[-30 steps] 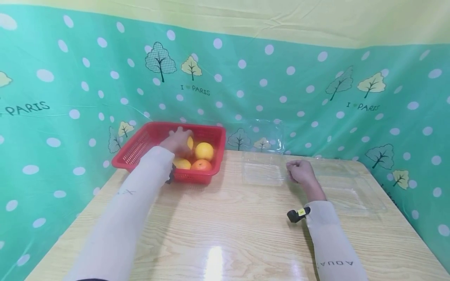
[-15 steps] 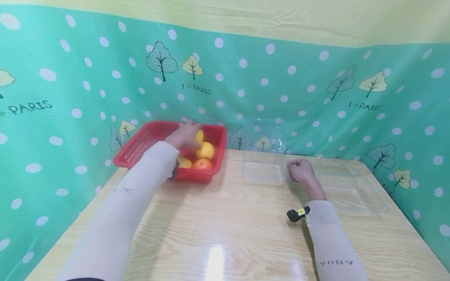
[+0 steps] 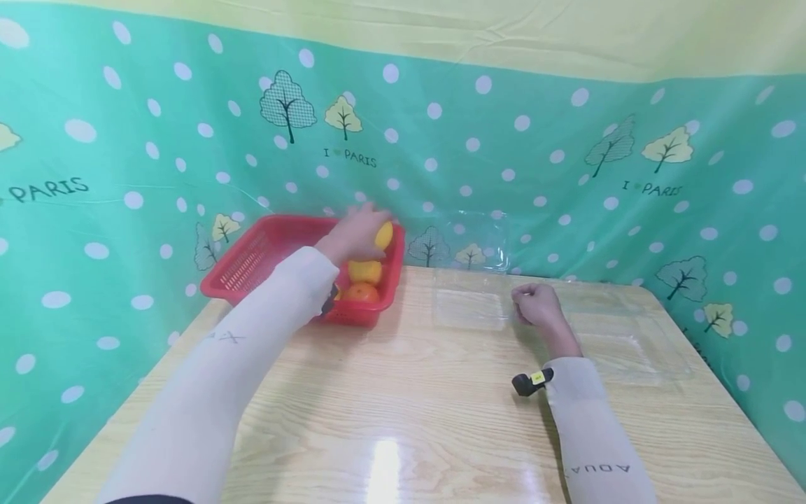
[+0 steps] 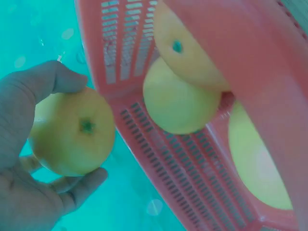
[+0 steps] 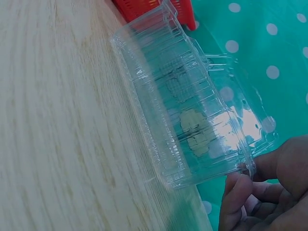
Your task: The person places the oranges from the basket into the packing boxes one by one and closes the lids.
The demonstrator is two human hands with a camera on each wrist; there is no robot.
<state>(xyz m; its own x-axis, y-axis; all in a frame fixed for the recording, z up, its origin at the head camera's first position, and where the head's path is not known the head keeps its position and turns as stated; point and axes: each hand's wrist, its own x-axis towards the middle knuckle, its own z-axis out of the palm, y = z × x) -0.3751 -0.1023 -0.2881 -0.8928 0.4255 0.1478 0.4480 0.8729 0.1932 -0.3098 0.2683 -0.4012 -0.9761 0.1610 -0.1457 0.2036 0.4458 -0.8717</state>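
My left hand holds a yellow orange over the back right of a red plastic basket. In the left wrist view, thumb and fingers wrap the sides of this orange, its green stem end facing the camera, just outside the basket wall. Several more fruits, among them a redder orange and a yellow one, lie inside the basket. My right hand pinches the rim corner of a clear plastic clamshell box between thumb and fingers; its lid stands raised behind.
A larger clear plastic container lies on the wooden table, right of my right forearm. A green dotted curtain hangs along the back and sides, close behind the basket and the box.
My left hand has lifted the orange and moved right across the basket to its back right rim. My right hand has stayed at the clamshell box.
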